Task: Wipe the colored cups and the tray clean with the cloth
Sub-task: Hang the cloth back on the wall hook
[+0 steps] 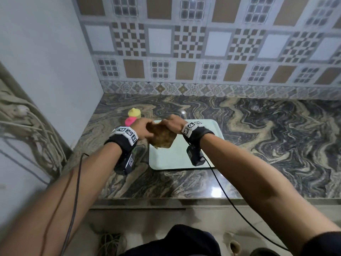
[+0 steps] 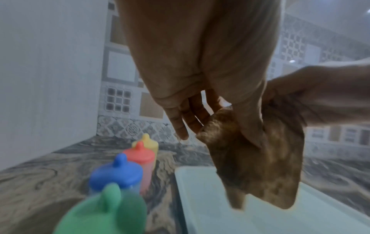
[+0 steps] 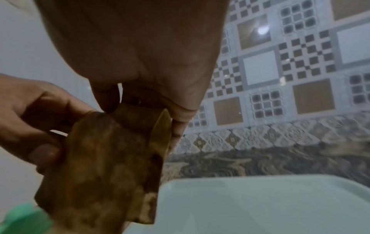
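Observation:
Both hands hold a brown mottled cloth [image 1: 162, 138] in the air above the pale green tray [image 1: 184, 160]. My left hand [image 1: 145, 129] pinches its left edge, with the thumb [image 2: 250, 123] pressed on the cloth [image 2: 260, 166]. My right hand [image 1: 168, 124] grips the top right corner of the cloth [image 3: 104, 166]. Left of the tray the cups stand in a row on the counter: green [image 2: 104, 210], blue [image 2: 118, 172], red-pink [image 2: 140, 156] and yellow [image 2: 148, 142]. The head view shows only the yellow cup [image 1: 134, 113] and the pink cup [image 1: 130, 121]; my left arm hides the others.
The marbled stone counter [image 1: 267, 145] stretches to the right of the tray. A plain wall [image 1: 55, 71] closes the left side and a tiled wall [image 1: 203, 52] the back. The counter's front edge [image 1: 166, 200] is near my body. Cables hang from both wrist cameras.

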